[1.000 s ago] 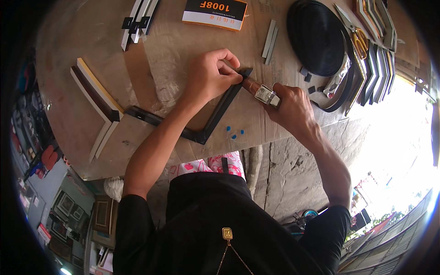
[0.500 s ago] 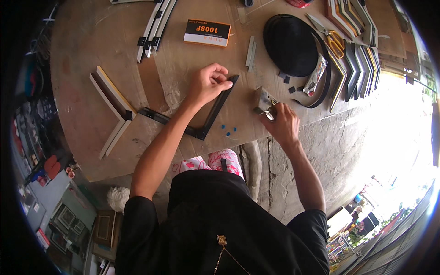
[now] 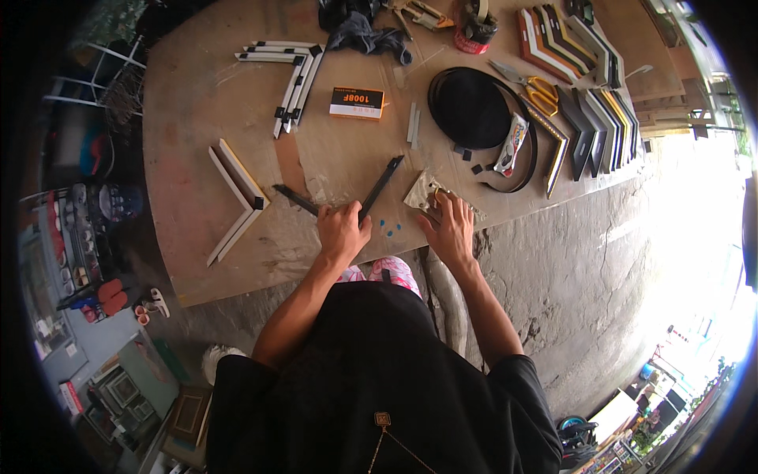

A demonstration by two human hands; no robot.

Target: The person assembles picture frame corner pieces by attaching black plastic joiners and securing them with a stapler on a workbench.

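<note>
My left hand (image 3: 341,232) is closed over the corner of a black V-shaped frame corner sample (image 3: 383,183), whose two arms spread away from me on the table. To its right, my right hand (image 3: 452,225) has its fingers curled onto a pale grey, square-edged piece (image 3: 416,189) with a small brassy part at the fingertips. What exactly this piece is cannot be made out. Several small blue bits (image 3: 390,228) lie between my hands. On the left rests a white-and-yellow frame corner sample (image 3: 237,175) with a black clip at its bend.
An orange-and-black box (image 3: 357,103) and thin grey strips (image 3: 414,125) lie farther back. Right of them are a black coiled band (image 3: 470,107), yellow-handled scissors (image 3: 541,95) and rows of corner samples (image 3: 596,126). White corner pieces (image 3: 300,83) and a dark cloth (image 3: 367,35) lie far back.
My left hand has gone from the far tip of the black corner sample down to its bend. My right hand has lowered the pale grey piece towards the table. The view has shifted.
</note>
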